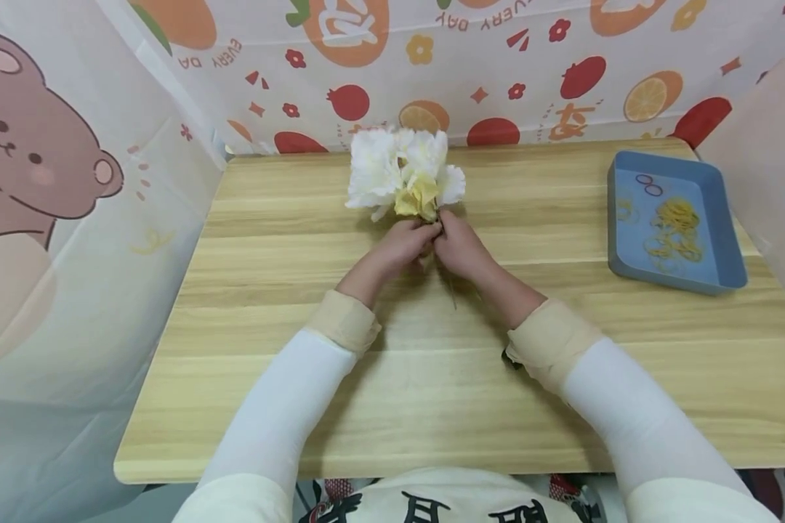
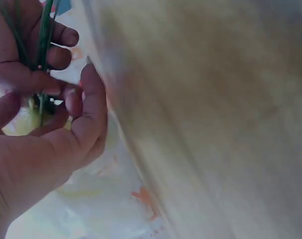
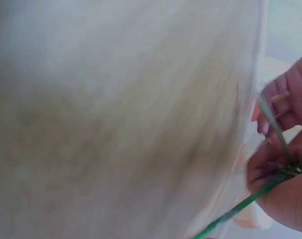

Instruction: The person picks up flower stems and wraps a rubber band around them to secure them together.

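A bunch of artificial flowers, with white blooms (image 1: 373, 171) and a yellow bloom (image 1: 417, 196), is held over the far middle of the table, heads pointing away. Just below the blooms, my left hand (image 1: 402, 243) and right hand (image 1: 461, 247) meet and grip the stems. Green stems (image 2: 44, 37) run past the curled fingers in the left wrist view. In the right wrist view, a long green stem (image 3: 240, 204) sticks out from the right hand. What lies between the fingertips is mostly hidden.
A blue tray (image 1: 680, 283) stands on the right side of the wooden table (image 1: 268, 407). Yellow rubber bands (image 1: 677, 218) are heaped in it, with a few dark reddish bands (image 1: 649, 185) near its far side. A fruit-printed curtain (image 1: 458, 80) borders the table's far edge.
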### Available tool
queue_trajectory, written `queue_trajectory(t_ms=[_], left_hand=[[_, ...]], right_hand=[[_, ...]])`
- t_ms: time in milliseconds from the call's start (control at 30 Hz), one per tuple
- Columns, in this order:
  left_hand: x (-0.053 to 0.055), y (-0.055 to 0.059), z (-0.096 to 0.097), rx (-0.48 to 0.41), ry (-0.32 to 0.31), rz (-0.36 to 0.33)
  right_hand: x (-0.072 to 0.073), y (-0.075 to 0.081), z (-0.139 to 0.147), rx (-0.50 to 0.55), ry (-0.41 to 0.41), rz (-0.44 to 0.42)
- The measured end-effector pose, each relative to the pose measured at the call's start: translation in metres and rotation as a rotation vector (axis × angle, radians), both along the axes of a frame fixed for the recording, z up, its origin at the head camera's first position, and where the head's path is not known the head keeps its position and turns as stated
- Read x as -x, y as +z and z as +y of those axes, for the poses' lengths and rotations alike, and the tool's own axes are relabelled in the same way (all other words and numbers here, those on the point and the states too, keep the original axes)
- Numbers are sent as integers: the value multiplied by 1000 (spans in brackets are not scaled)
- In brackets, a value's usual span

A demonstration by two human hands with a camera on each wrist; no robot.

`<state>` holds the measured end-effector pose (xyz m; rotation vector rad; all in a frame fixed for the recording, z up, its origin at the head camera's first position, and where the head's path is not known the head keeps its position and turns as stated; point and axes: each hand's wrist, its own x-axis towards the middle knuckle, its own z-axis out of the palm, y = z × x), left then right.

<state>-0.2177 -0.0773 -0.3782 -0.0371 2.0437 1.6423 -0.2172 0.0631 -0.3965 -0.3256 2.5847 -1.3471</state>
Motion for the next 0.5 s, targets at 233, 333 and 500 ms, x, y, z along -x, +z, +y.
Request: queue_trajectory(t_ms=[233, 333, 500], left_hand=[[-1, 32, 11, -168, 133, 316], [-2, 44, 16, -207, 117, 418], [-4, 48, 22, -308, 77, 404]], right_hand=[[-11, 13, -3, 225, -147, 311], [-19, 17, -6, 326, -160, 393], [-30, 25, -11, 380, -123, 380]])
